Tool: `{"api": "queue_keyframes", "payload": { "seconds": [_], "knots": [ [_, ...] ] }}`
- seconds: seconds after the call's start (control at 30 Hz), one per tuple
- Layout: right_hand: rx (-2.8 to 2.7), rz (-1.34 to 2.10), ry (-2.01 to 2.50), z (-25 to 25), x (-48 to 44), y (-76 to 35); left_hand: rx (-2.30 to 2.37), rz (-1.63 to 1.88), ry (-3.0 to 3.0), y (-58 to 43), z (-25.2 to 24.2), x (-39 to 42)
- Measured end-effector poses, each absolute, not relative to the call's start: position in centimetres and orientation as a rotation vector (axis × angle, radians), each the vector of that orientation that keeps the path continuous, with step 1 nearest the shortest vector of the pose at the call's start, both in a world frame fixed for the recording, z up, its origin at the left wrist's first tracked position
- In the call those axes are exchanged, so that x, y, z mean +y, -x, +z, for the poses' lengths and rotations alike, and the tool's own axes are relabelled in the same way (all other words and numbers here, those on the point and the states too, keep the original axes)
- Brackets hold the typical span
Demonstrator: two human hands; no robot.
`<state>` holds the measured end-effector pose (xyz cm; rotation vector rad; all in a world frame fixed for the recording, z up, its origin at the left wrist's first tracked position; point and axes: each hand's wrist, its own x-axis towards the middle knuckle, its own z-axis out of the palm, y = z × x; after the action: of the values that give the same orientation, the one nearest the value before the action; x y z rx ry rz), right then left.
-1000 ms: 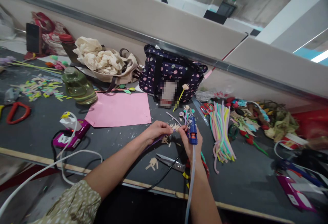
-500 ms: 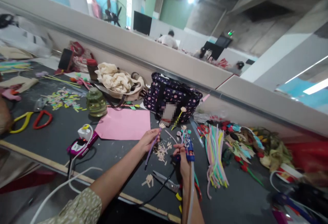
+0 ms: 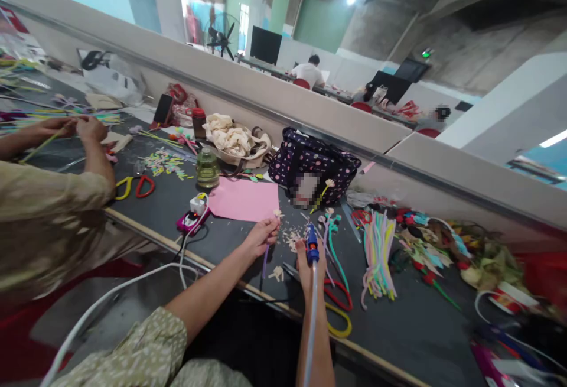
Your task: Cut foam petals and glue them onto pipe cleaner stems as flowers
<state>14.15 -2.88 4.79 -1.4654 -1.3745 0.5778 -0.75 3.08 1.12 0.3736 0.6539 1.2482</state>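
My left hand is closed in a pinch on a small flower with a cream head, its purple stem hanging below the fingers. In my right hand is a blue hot glue gun, nozzle pointing away from me. A long translucent glue stick runs from its back along my forearm. Pale cut pieces lie scattered on the table between my hands. Beside my right wrist are scissors with red and yellow handles, their blades partly hidden by it.
Right of my hands lies a bundle of pastel fuzzy stems. A dark dotted bag stands at the back, near pink paper and a green jar. A power strip sits left. A co-worker's hands work at far left.
The view has swung left, bringing the co-worker into sight. My right hand has turned the glue gun and now shows it from behind. The flower stays in my left hand.
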Motion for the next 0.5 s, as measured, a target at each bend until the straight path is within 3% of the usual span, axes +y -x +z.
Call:
{"api": "queue_keyframes", "payload": {
  "seconds": [0.5],
  "knots": [
    [-1.243,0.857,1.373,4.0,-6.6,-12.3,1.162,1.261,-0.735,2.4,1.0,0.3]
  ]
}}
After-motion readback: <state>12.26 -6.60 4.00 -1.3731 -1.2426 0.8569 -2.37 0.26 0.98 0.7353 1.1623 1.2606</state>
